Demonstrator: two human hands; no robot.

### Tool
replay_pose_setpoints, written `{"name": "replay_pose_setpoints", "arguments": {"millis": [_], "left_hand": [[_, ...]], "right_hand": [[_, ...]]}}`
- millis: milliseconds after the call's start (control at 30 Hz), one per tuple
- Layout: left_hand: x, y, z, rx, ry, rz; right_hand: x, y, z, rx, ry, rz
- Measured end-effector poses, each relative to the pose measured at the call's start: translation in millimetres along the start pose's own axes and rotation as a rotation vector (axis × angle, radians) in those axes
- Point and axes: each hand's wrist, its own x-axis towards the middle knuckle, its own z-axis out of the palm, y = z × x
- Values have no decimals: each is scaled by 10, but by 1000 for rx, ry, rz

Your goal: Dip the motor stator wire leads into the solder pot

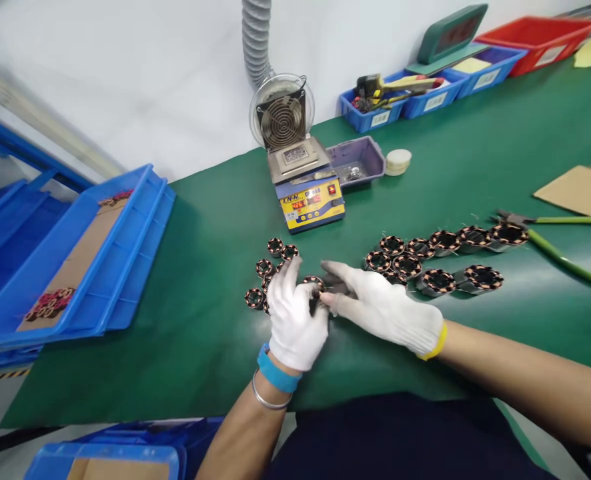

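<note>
A motor stator [313, 282] with copper windings is between my two white-gloved hands, just above the green mat or resting on it; I cannot tell which. My left hand [295, 320] curls around its near left side, hiding much of it. From the right, my right hand [383, 303] reaches in with thumb and fingertips at the stator's edge. Beside my left fingers stands a group of smaller stators [264, 268], partly covered by that hand. Right of my right fingertips, larger stators [406, 265] stand in rows, some with thin wire ends sticking up.
A solder pot [311, 207] with a lit display stands behind my hands, a fan and hose above it. Next to it are a purple tray [358, 160] and a round white container [398, 161]. Green-handled pliers [565, 257] lie right. Blue trays [140, 247] holding stators are stacked left.
</note>
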Motion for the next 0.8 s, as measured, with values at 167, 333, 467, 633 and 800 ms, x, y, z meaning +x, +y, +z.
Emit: {"name": "replay_pose_setpoints", "arguments": {"millis": [167, 333, 467, 633, 800], "left_hand": [[-21, 81, -45, -364, 109, 72], [-63, 69, 15, -490, 101, 3], [-73, 19, 42, -522, 13, -72], [25, 24, -13, -361, -209, -130], [120, -63, -269, -486, -457, -350]], "right_hand": [[63, 6, -44, 428, -62, -85], [17, 58, -22, 358, 51, -26], [9, 124, 28, 200, 123, -10], [10, 130, 34, 12, 116, -45], [-26, 121, -36, -62, 184, -14]]}}
